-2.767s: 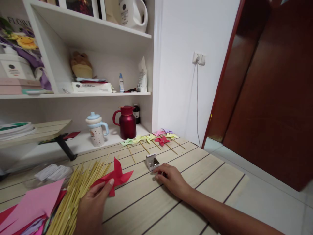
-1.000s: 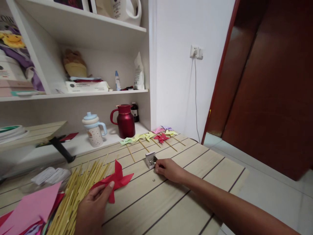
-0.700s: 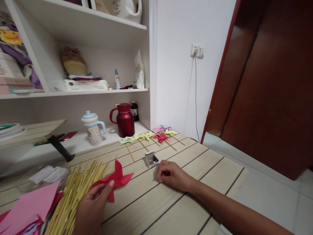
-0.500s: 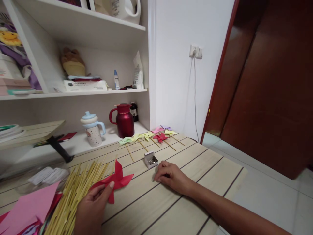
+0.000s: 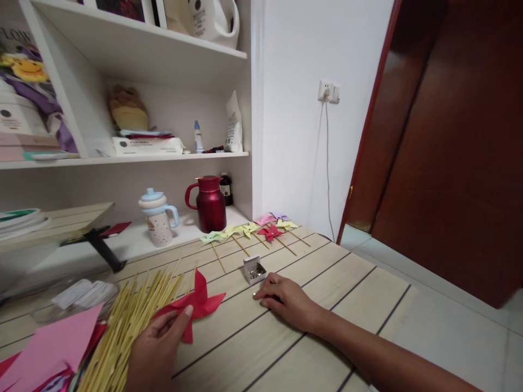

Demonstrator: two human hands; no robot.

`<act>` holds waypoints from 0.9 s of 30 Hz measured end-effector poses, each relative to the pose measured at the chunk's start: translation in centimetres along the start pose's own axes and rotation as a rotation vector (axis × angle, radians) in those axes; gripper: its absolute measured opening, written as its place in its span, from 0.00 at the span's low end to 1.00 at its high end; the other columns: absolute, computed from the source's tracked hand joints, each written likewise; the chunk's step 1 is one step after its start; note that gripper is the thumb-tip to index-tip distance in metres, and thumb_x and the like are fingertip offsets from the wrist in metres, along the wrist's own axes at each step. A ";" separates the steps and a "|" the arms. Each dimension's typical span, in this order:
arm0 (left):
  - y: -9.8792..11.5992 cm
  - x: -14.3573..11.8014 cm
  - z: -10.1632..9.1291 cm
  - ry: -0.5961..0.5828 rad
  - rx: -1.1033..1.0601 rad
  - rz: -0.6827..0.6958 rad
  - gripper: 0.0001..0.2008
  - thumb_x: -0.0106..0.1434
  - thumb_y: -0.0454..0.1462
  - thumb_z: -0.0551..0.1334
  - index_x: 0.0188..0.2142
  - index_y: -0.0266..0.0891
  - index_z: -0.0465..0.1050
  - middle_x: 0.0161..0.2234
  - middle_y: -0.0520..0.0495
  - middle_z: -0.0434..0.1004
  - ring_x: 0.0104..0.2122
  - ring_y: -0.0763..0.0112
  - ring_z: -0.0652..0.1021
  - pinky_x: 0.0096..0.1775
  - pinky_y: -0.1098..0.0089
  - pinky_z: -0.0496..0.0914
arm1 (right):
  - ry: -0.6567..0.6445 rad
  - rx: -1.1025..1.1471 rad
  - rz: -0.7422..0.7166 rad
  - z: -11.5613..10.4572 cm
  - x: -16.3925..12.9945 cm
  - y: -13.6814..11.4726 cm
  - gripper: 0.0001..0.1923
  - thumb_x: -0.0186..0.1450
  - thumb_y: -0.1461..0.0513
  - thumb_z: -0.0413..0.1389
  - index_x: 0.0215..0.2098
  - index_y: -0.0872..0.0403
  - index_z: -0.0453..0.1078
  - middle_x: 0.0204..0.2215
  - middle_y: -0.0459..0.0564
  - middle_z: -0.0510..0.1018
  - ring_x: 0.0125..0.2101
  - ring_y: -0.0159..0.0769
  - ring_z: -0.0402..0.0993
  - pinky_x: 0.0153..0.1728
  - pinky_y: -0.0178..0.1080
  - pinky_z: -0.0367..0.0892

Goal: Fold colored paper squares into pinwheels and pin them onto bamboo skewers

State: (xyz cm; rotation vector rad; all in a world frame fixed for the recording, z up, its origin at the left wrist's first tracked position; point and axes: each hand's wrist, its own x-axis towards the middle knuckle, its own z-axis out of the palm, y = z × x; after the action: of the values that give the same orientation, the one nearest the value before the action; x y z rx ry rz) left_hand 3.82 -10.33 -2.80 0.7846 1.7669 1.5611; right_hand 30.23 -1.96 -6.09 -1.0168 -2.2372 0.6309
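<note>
A red paper pinwheel is pinched between the thumb and fingers of my left hand, tilted above the table. My right hand rests low over the planks with its fingers curled together. At its fingertips shows a small shiny thumbtack, partly hidden. Just behind that hand stands a small open white box with several shiny metal tacks inside. Beside my left hand lies a thick bundle of thin yellow sticks.
Finished paper pinwheels on sticks lie along the table's back edge. Pink paper sheets and a clear plastic bag are at left. A red jug and a spotted cup stand on the low shelf.
My right fingertips have shifted slightly on the tabletop beside the small box. My left hand keeps hold of the red pinwheel, and the whole view has tilted a little upward.
</note>
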 end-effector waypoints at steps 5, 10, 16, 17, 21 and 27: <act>0.1 -0.1 -0.2 -0.013 0.015 -0.005 0.18 0.39 0.46 0.71 0.30 0.40 0.77 0.27 0.50 0.83 0.37 0.57 0.79 0.43 0.63 0.70 | -0.013 -0.025 0.082 -0.1 0.5 -0.4 0.12 0.65 0.66 0.55 0.42 0.49 0.79 0.40 0.51 0.77 0.41 0.39 0.74 0.45 0.38 0.67; -0.2 0.2 -0.4 -0.001 0.051 -0.010 0.20 0.40 0.46 0.72 0.32 0.39 0.78 0.27 0.49 0.83 0.37 0.57 0.79 0.43 0.63 0.70 | 0.025 0.086 0.110 -0.2 0.7 -0.1 0.11 0.64 0.68 0.55 0.37 0.51 0.79 0.38 0.50 0.77 0.40 0.38 0.74 0.44 0.37 0.67; 0.0 0.3 -0.2 -0.001 0.082 0.012 0.20 0.41 0.47 0.71 0.32 0.39 0.78 0.28 0.49 0.84 0.39 0.55 0.80 0.43 0.62 0.71 | 0.100 0.111 0.168 0.0 0.8 0.2 0.09 0.61 0.68 0.57 0.38 0.52 0.77 0.38 0.49 0.76 0.37 0.36 0.73 0.39 0.35 0.66; 0.1 0.3 -0.2 -0.005 0.096 0.014 0.20 0.41 0.47 0.71 0.32 0.39 0.78 0.28 0.48 0.84 0.38 0.55 0.80 0.43 0.62 0.71 | 0.106 0.089 0.185 0.1 0.8 0.1 0.11 0.61 0.68 0.57 0.40 0.52 0.77 0.38 0.49 0.77 0.36 0.36 0.73 0.38 0.35 0.66; 0.1 0.2 -0.4 0.005 0.106 0.023 0.20 0.42 0.47 0.71 0.32 0.38 0.77 0.29 0.47 0.84 0.38 0.55 0.80 0.42 0.62 0.71 | 0.098 -0.021 0.245 0.4 1.2 -0.4 0.13 0.59 0.65 0.60 0.43 0.50 0.77 0.37 0.48 0.79 0.35 0.37 0.73 0.36 0.35 0.62; 0.5 -0.2 0.0 -0.001 0.048 0.008 0.19 0.38 0.46 0.71 0.30 0.39 0.78 0.27 0.48 0.83 0.37 0.56 0.79 0.42 0.63 0.70 | 0.088 -0.065 0.262 0.7 2.0 -0.9 0.07 0.59 0.63 0.60 0.36 0.49 0.77 0.37 0.47 0.81 0.38 0.39 0.74 0.37 0.36 0.60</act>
State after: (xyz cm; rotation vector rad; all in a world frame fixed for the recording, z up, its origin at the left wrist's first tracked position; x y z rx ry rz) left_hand 3.89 -10.43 -2.32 0.8160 1.8079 1.5281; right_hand 28.24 -1.00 -5.39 -1.3580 -2.0777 0.6140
